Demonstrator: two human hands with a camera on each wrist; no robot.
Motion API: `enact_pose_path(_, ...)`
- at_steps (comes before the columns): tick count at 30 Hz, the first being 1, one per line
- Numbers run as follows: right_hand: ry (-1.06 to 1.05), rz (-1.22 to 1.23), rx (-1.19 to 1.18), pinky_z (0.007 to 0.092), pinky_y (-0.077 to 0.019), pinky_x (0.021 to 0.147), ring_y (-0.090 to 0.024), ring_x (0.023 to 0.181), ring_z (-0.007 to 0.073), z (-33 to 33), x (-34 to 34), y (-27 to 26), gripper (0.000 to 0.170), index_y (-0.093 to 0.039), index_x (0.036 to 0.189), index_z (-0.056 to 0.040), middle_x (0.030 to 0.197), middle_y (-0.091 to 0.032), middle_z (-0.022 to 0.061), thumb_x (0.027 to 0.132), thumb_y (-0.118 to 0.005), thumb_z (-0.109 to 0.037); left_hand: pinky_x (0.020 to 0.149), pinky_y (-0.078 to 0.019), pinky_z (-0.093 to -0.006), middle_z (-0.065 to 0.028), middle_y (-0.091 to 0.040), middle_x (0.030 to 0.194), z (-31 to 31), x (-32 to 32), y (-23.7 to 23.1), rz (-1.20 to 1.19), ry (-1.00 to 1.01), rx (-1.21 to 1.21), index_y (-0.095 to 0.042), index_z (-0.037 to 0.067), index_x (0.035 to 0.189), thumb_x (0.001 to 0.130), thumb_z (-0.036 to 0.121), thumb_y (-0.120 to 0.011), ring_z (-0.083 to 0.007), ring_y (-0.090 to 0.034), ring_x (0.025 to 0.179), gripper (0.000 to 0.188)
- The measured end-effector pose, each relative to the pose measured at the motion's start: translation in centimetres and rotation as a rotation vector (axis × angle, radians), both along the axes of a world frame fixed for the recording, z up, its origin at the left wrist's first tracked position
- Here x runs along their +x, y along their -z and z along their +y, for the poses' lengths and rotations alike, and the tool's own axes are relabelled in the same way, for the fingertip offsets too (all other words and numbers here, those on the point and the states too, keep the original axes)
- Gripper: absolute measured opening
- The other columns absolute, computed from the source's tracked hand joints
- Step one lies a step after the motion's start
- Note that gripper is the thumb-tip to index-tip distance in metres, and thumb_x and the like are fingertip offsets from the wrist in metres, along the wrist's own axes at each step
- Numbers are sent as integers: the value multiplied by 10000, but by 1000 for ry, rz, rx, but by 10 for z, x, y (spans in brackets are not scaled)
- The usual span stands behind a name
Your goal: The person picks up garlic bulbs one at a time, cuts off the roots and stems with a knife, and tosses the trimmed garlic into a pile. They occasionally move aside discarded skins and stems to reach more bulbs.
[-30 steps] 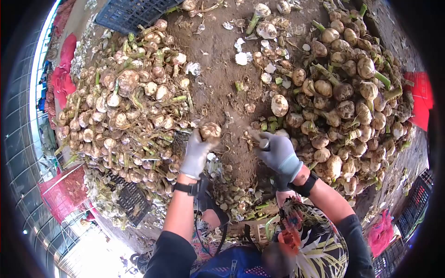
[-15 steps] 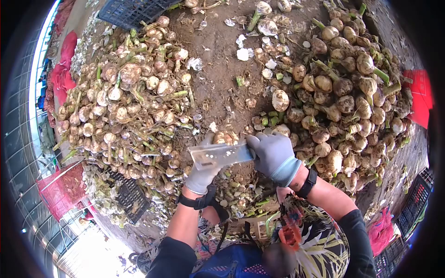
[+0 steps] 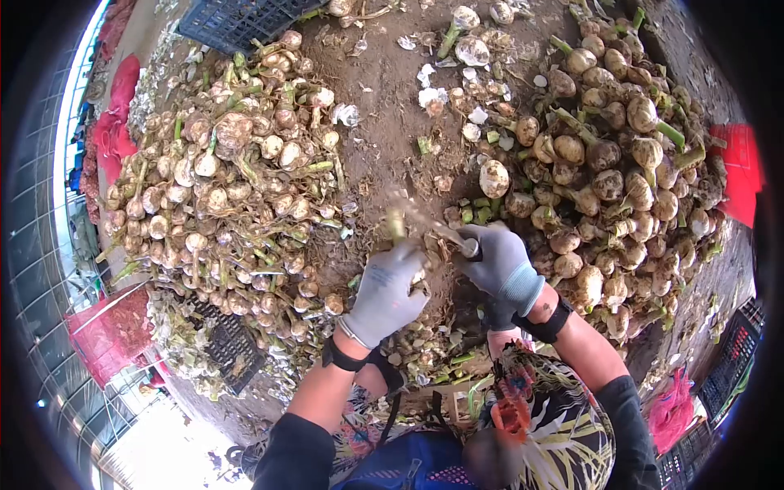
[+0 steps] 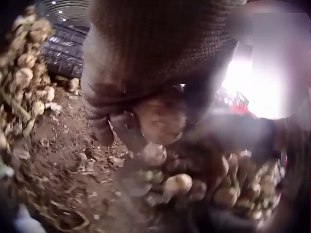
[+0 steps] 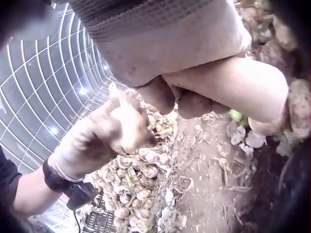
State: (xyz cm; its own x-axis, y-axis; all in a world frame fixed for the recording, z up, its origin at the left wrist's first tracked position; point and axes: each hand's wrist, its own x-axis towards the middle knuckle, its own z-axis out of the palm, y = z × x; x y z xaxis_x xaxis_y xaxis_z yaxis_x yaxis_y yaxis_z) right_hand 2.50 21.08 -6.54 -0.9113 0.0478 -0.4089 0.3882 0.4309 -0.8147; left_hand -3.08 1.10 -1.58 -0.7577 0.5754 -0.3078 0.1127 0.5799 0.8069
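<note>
In your head view, two heaps of garlic, too dense to count bulb by bulb, take the most room: the left heap point(image 3: 220, 196) at ten o'clock, the right heap point(image 3: 604, 175) at two. One strip of bare soil point(image 3: 371, 90) runs between them toward twelve. You have at least three black crates around you: one top crate point(image 3: 241, 24) at eleven, one lower crate point(image 3: 233, 347) at eight, one side crate point(image 3: 732, 355) toward four.

Both your hands wear gloves. Your left hand point(image 3: 388, 294), at six o'clock near the centre, has its fingers wrapped around one bulb; your right hand point(image 3: 500, 263), at three, grips one knife by its pale handle, the blade blurred and angled toward ten. That single garlic bulb point(image 5: 130, 128) sits in your left hand, its one stem point(image 3: 397, 224) pointing to twelve. Three loose bulbs point(image 3: 472, 51) lie between twelve and one, with uncounted white peel scraps point(image 3: 433, 98) nearer you.
</note>
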Motion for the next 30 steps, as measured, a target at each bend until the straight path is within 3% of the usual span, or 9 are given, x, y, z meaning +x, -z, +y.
enact_pose_path(2,-132,61,-108,463,-538,728,-669,816,402,-1,-6,-15,257,-679,1014,-107,843,-688,198,801,-707,-248,895,-485,-442,-97,-622,928,-5,-1,-1,350,525,-367,-651,88,841,687,81,-716,-350,-616,928,168)
enact_pose_path(6,-82,-127,103,470,-544,704,-685,747,368,1,34,57,234,-664,989,-72,773,-693,160,895,-623,-282,821,-518,-432,-60,-630,959,23,-9,-34,508,619,-39,-679,111,876,663,104,-696,-251,-637,844,215)
enact_pose_path(8,818,-667,-1330,446,-551,697,-691,744,298,-15,46,77,297,-642,1039,-56,820,-702,111,985,-488,-304,819,-533,-448,-87,-630,1035,76,8,-64,115,465,219,-668,114,1021,698,118,-707,-279,-645,869,326)
enact_pose_path(9,464,-665,-855,373,-548,754,-677,857,260,-17,34,50,317,-612,1131,-66,976,-681,123,1005,-456,-311,813,-541,-454,-102,-628,1071,101,12,-78,68,476,295,-659,112,1087,716,130,-717,-295,-649,875,376)
enact_pose_path(13,558,-247,-853,288,-519,729,-659,786,171,0,30,33,250,-669,1073,-42,852,-712,45,886,-672,-208,738,-533,-429,-163,-623,1063,104,-49,-44,344,120,233,-569,18,1187,796,125,-704,-330,-647,847,427)
enact_pose_path(14,181,-40,-260,286,-508,711,-650,767,150,8,34,59,237,-684,1043,-30,809,-703,27,858,-702,-177,720,-549,-406,-169,-616,1072,85,-72,-19,159,-69,-94,-550,-17,1202,847,93,-664,-278,-655,850,389)
enact_pose_path(15,310,-172,-386,280,-498,684,-628,738,112,14,30,50,254,-693,1045,-22,794,-683,14,832,-733,-155,660,-556,-354,-186,-593,1128,62,-105,18,685,-27,-212,-518,-35,1232,903,121,-611,-209,-655,850,376)
enact_pose_path(22,308,-202,-404,239,-478,637,-580,682,48,30,9,23,277,-688,1054,-14,767,-669,21,823,-759,-149,763,-567,-464,-180,-585,1254,-24,-218,108,517,200,-1129,-526,98,1278,816,128,-634,-328,-704,866,476)
enact_pose_path(30,550,-294,-701,237,-492,730,-611,812,62,27,-23,14,225,-698,1094,-2,909,-707,-24,914,-722,-134,727,-572,-358,-81,-688,965,22,-88,39,71,108,-169,-585,138,1235,837,121,-695,-231,-695,813,413)
